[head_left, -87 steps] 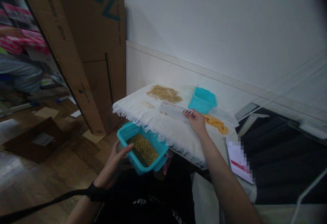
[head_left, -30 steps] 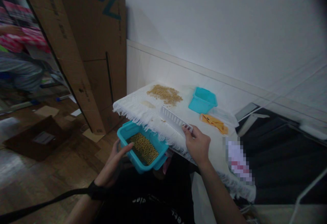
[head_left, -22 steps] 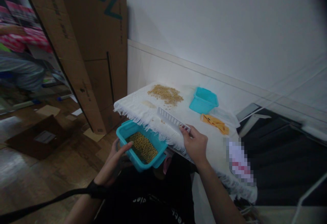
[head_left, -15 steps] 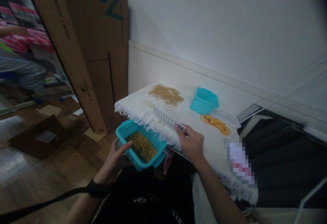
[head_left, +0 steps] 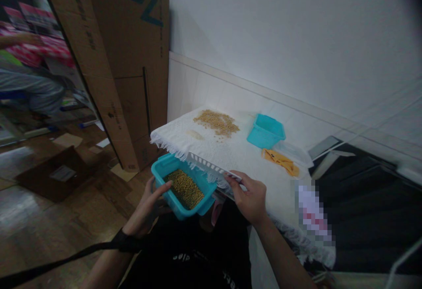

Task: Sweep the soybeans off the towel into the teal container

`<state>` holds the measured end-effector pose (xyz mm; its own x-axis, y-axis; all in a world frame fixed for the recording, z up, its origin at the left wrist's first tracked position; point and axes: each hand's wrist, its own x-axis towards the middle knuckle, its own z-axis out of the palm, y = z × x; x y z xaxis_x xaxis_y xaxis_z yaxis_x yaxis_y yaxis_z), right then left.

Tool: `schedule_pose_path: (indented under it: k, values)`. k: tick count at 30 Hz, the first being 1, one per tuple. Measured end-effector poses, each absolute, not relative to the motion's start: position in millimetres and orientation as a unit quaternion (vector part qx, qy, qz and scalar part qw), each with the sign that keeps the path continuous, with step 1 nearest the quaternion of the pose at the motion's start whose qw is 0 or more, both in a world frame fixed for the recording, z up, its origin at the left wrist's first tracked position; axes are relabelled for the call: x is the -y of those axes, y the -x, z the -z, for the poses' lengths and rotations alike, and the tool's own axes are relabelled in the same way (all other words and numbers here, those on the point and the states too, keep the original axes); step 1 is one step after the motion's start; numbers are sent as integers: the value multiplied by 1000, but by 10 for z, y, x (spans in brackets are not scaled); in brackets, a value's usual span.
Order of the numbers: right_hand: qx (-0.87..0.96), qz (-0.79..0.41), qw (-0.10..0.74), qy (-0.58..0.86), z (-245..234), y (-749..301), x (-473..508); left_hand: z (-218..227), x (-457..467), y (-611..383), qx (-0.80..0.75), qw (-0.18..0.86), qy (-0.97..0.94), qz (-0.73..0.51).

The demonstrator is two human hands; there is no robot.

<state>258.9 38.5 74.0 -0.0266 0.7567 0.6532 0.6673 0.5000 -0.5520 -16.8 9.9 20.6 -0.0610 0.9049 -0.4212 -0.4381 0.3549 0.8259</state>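
Observation:
My left hand grips the near end of a teal plastic bin full of yellowish beans, held just below the front edge of the white fringed cloth. My right hand is closed on the end of a long white plastic slotted strip that lies along the cloth's front edge above the bin. A heap of loose beans lies at the far side of the cloth.
A second, empty teal bin stands at the back of the cloth beside a yellow packet and a clear bag. Large cardboard boxes lean at the left. A black surface lies to the right, wooden floor below left.
My right hand has dragged the white strip across the cloth from near the bean heap to its front edge, above the bin. My left hand has kept the bin in place.

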Motion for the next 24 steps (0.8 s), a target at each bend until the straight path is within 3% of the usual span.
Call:
schedule_pose_path:
  k: [5, 9, 16, 24]
  values:
    - [606, -76, 544, 575, -820, -2952, -590, -185, -114, 152, -524, 647, -214, -511]
    - [551, -170, 567, 588, -855, -3354, -806, -154, -128, 145, -535, 643, -219, -502]
    - [489, -343, 540, 593, -834, -3635, -1140, -140, -136, 140, -540, 645, -218, -495]
    - [412, -274, 562, 663, -837, -3876, -1779, -154, -152, 137, -542, 644, -210, -498]
